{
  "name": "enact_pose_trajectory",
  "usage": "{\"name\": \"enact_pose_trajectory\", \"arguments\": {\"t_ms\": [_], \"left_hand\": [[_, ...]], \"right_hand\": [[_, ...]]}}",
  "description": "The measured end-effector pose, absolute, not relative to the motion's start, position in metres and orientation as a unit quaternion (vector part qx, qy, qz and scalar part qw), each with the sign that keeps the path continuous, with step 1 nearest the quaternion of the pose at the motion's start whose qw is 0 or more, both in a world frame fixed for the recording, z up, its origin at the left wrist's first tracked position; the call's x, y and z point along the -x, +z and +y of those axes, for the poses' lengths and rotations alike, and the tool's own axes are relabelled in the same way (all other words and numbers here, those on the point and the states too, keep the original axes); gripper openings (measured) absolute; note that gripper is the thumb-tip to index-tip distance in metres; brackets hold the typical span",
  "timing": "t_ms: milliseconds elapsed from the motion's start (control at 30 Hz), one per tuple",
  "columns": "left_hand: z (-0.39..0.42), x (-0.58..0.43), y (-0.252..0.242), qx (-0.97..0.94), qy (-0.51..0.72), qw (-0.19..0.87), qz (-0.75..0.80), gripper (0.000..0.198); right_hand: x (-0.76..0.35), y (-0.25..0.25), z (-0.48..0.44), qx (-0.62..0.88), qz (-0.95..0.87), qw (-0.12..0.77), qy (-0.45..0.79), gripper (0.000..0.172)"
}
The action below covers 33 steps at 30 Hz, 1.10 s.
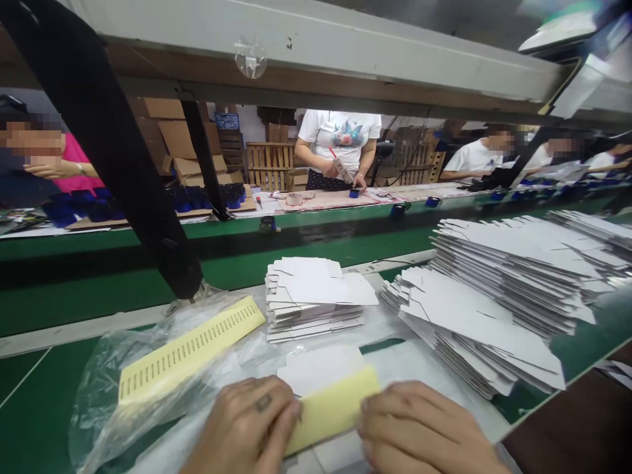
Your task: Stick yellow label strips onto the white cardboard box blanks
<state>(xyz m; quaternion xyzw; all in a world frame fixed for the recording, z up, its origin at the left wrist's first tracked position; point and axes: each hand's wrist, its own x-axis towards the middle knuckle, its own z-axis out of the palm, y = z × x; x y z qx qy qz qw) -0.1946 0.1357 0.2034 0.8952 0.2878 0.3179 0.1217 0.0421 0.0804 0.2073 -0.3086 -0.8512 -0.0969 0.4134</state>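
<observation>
A pale yellow sheet [332, 408] lies over a flat white card blank [320, 367] at the bottom centre. My left hand [247, 428] pinches its left end with curled fingers. My right hand [419, 431] grips its right end, fingers closed. Beneath both lies clear plastic wrap [113, 382] on the green table [29, 408].
A yellow label strip [190, 350] rests on the plastic at left. White card blanks sit in a small stack [313, 296] and a large fanned pile [498, 296] at right. A black post [123, 151] leans across. Beyond the green belt [306, 243], other people work.
</observation>
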Motion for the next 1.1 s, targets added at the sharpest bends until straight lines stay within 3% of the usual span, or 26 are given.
{"name": "enact_pose_trajectory", "arguments": {"t_ms": [167,300,433,600,700,767,867,967,1100], "left_hand": [[0.132,0.192,0.188,-0.896,0.306,0.170,0.272,0.013],[0.136,0.192,0.178,-0.892,0.336,0.169,0.250,0.017],[0.136,0.191,0.171,-0.887,0.336,0.174,0.263,0.018],[0.131,0.192,0.171,-0.845,0.290,0.285,0.348,0.019],[0.127,0.191,0.172,-0.824,0.266,0.317,0.388,0.019],[0.126,0.191,0.173,-0.817,0.255,0.320,0.407,0.019],[0.126,0.189,0.176,-0.832,0.236,0.312,0.395,0.020],[0.126,0.188,0.179,-0.868,0.214,0.259,0.364,0.026],[0.125,0.186,0.178,-0.897,0.230,0.164,0.341,0.031]], "right_hand": [[-0.025,0.204,0.092,0.423,-0.835,0.346,0.061,0.019],[-0.025,0.195,0.098,0.464,-0.814,0.297,0.182,0.020],[-0.024,0.193,0.098,0.419,-0.849,0.311,0.087,0.018],[-0.018,0.189,0.100,0.340,-0.864,0.360,-0.092,0.014],[-0.016,0.189,0.100,0.316,-0.871,0.352,-0.132,0.007],[-0.014,0.191,0.097,0.308,-0.874,0.354,-0.125,0.014],[-0.014,0.199,0.094,0.297,-0.869,0.394,-0.031,0.018],[-0.017,0.212,0.104,0.362,-0.808,0.439,0.150,0.014],[-0.020,0.214,0.137,0.486,-0.730,0.361,0.316,0.012]]}}
